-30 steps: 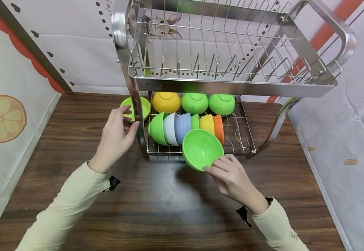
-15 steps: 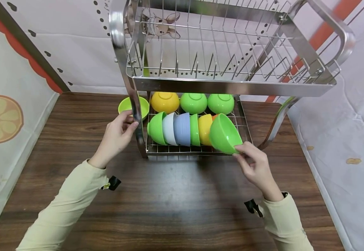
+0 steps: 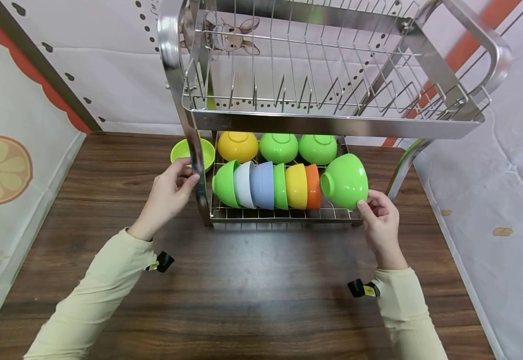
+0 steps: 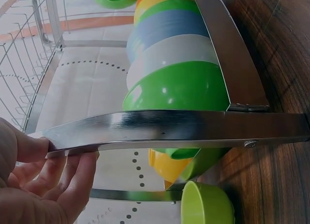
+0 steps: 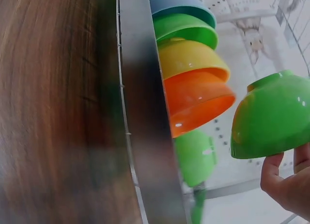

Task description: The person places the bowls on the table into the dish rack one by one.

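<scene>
My right hand (image 3: 382,220) pinches the rim of a green bowl (image 3: 346,181), tilted on its side at the right end of the lower shelf. In the right wrist view that green bowl (image 5: 273,115) is apart from the orange bowl (image 5: 198,100). A row of nested bowls lies sideways along the shelf front: green (image 3: 226,185), white (image 3: 244,185), blue (image 3: 263,186), green (image 3: 280,187), yellow (image 3: 296,186) and orange (image 3: 313,187). With thumb and fingers, my left hand (image 3: 166,200) grips the left leg (image 4: 145,129) of the metal dish rack.
Behind the row, a yellow bowl (image 3: 237,146) and two green bowls, one a green bowl (image 3: 279,148), sit upside down. A lime bowl (image 3: 181,151) stands on the wooden table (image 3: 243,300) left of the rack. The wire upper shelf (image 3: 333,120) overhangs the lower one.
My right hand has carried the green bowl rightward from before the row to its right end, turning its opening to the right. My left hand has closed in on the rack leg.
</scene>
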`<action>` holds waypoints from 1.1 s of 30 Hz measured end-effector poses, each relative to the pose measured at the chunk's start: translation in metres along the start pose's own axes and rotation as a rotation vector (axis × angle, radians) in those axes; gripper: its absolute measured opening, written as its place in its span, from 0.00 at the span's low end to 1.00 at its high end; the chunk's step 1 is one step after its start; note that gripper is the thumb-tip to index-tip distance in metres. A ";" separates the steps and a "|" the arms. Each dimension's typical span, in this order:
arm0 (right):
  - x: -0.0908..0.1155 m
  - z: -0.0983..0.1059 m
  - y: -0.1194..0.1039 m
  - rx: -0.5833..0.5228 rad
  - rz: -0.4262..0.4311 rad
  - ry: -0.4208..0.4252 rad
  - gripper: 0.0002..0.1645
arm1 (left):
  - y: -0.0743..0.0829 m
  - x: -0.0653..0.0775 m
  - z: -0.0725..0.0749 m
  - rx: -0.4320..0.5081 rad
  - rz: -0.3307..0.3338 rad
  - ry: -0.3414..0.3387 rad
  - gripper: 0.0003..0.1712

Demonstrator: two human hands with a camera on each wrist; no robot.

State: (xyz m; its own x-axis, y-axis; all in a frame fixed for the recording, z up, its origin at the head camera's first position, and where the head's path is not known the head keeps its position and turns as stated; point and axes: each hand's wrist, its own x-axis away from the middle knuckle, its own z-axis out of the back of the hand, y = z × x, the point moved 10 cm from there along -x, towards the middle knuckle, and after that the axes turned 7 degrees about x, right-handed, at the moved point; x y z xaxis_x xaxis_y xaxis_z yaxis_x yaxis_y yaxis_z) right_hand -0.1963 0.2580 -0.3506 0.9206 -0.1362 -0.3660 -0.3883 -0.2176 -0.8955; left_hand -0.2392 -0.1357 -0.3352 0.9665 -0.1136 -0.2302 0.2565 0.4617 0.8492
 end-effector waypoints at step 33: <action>-0.003 0.010 0.088 -0.032 -0.490 0.121 0.18 | -0.001 -0.001 -0.002 -0.013 0.024 -0.001 0.15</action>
State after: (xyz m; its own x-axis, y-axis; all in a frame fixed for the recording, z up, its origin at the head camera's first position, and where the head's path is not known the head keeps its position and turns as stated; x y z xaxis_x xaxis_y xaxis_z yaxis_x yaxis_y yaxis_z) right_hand -0.2322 0.2487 -0.4307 0.9841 -0.1216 0.1291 0.0853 -0.3135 -0.9457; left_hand -0.2400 -0.1345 -0.3363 0.9724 -0.1034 -0.2090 0.2329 0.4758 0.8482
